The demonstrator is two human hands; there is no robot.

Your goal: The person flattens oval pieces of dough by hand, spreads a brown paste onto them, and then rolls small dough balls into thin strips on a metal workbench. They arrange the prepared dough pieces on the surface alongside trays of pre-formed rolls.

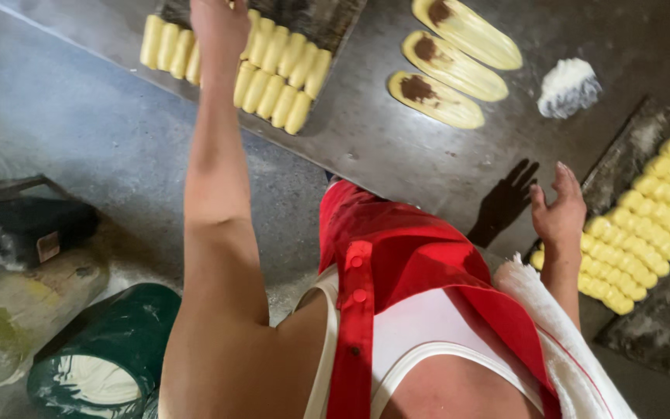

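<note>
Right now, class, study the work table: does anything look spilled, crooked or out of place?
A loose heap of flour sits straight on the dark table, beside three flat dough strips smeared with brown filling. Otherwise the rolled dough pieces lie in tidy rows; nothing looks damaged.

Two rows of yellow rolled dough pieces lie on a dark tray at the table's left; three flattened filled dough ovals lie right of it, with a white flour heap farther right.

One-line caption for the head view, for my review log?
Left hand reaches over rolled dough pieces on a dark tray; right hand hovers open.
</note>
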